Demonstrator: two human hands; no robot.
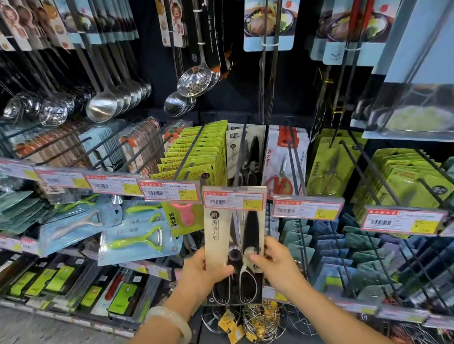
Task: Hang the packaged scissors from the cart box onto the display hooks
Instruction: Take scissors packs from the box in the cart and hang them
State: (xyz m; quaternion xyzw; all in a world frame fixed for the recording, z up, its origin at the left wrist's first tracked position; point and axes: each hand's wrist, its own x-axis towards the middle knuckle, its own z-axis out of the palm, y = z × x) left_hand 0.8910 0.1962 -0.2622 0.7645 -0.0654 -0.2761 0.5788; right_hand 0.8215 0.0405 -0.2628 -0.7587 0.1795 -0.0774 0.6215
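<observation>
Below the price tag [234, 199], left hand [200, 272] and right hand [277, 265] clasp the scissors pack [235, 244] upright, fingers [258, 260] curled over its side edges; its top edge touches the tag.

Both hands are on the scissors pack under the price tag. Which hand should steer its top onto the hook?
Probably the left hand: it grips the scissors pack along its edge with the thumb across the front. The right hand pinches it only at the fingertips. The hook with matching packs lies just above.
</observation>
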